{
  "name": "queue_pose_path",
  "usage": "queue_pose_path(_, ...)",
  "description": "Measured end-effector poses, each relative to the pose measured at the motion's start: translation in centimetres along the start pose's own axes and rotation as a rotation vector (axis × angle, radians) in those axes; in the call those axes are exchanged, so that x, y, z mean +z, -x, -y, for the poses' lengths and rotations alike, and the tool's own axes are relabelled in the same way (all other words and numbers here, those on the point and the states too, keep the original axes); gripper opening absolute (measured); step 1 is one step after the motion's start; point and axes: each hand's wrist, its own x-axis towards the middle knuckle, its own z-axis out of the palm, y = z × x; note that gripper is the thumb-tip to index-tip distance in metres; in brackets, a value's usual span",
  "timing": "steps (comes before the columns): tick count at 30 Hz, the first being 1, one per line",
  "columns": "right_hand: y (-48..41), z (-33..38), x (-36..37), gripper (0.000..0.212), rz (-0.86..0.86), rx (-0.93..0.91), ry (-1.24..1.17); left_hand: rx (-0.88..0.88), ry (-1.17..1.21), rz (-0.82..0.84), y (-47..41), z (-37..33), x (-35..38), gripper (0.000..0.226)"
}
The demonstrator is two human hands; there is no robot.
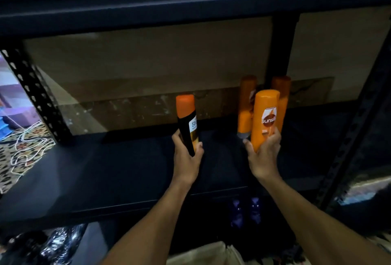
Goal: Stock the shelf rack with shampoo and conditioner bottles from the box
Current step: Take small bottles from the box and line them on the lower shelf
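Over the shelf (105, 169), left hand (186, 159) fingers curl round a black bottle (187, 125) — right hand (263, 155) fingers grip a Sunsilk bottle (265, 116); two orange bottles (246, 104) stand at its back.

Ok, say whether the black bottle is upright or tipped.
Near upright: the black bottle leans slightly, orange cap on top, left hand gripping its base.

We see both bare forearms stretched forward, well apart at the elbows, closer at the wrists. Left hand (187, 156) curls thumb and fingers round black bottle (187, 125) base; right hand (263, 156) grips orange bottle (265, 116) base.
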Motion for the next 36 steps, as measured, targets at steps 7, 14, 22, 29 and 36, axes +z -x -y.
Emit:
queue_pose_path(7, -3.9, -1.7, 1.1, 0.094, -0.021, -0.037, 0.044, -0.016, -0.105, 0.040, -3.7, 1.9, 1.8, 0.057)
queue_pose_path(14, -4.4, -2.5, 1.9, 0.102, -0.035, 0.028, 0.139, -0.018, -0.216, 0.012, -5.6, 2.5, 2.6, 0.059)
queue_pose_path(22, -4.7, -2.6, 2.0, 0.098, -0.033, 0.038, 0.150, -0.097, -0.160, -0.024, -5.8, 3.1, 3.2, 0.053)
queue_pose_path(29, -4.9, -2.8, 2.2, 0.097, -0.079, 0.072, 0.062, -0.143, -0.285, -0.037, -6.3, 3.1, 4.0, 0.065)
queue_pose_path(36, -5.4, -3.0, 2.5, 0.094, -0.133, 0.092, 0.071, -0.128, -0.463, 0.022, -7.4, 3.5, 4.4, 0.079)
